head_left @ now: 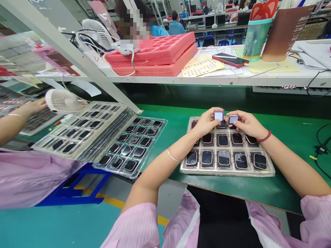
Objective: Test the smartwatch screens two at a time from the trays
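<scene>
Above the back row of a clear plastic tray (184, 168), each of my hands holds a small square smartwatch. My left hand (206, 123) is closed on a watch with a lit, whitish screen (218, 115). Between the thumb and fingers of my right hand (247, 124) is a second watch (233, 120), its screen also lit pale. In the tray's pockets lie rows of dark-screened watches (223, 158). Part of the back row is hidden behind my hands.
To the left are a tray of watches (139, 139) and a leaning stack of trays (90, 125). A white fan (63, 101) stands beyond, near a co-worker's arm (15, 120). The shelf (207, 80) carries red foam trays (165, 51) and a phone (230, 59). Cables (322, 150) lie right.
</scene>
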Action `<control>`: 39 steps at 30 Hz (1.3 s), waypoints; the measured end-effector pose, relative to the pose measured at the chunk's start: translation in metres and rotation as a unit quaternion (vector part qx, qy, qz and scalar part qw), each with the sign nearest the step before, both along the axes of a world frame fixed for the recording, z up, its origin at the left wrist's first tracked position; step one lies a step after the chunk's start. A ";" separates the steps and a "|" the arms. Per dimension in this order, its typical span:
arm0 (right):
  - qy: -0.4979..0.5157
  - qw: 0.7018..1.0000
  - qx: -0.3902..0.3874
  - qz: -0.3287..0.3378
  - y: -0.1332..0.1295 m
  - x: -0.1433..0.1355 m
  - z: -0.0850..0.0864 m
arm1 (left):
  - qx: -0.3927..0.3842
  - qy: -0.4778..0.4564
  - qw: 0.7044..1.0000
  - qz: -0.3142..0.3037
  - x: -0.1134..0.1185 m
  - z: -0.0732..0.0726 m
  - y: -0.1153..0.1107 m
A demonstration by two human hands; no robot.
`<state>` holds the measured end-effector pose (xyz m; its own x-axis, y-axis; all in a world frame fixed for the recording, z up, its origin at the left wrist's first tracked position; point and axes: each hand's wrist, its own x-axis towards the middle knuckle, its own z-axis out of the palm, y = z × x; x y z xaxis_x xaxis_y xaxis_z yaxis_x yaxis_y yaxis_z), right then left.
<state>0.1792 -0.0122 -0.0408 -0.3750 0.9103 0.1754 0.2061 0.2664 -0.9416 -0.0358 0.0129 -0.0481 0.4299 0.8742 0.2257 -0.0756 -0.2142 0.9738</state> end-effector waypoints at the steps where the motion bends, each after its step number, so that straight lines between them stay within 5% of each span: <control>1: 0.002 1.000 -0.001 0.001 0.000 0.000 0.000 | 0.003 -0.002 1.000 0.001 0.000 0.000 0.000; 24: 0.007 1.000 -0.011 0.010 0.002 0.000 -0.003 | 0.030 0.030 0.998 0.035 0.000 0.002 -0.002; 39: 0.042 0.998 -0.049 -0.025 -0.001 -0.001 0.003 | -0.040 0.040 0.998 0.025 -0.001 0.008 -0.006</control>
<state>0.1782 -0.0129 -0.0382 -0.3166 0.9418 0.1132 0.1358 0.1631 -0.9772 -0.0372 0.0071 -0.0397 0.3987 0.9090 0.1215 0.0128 -0.1380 0.9903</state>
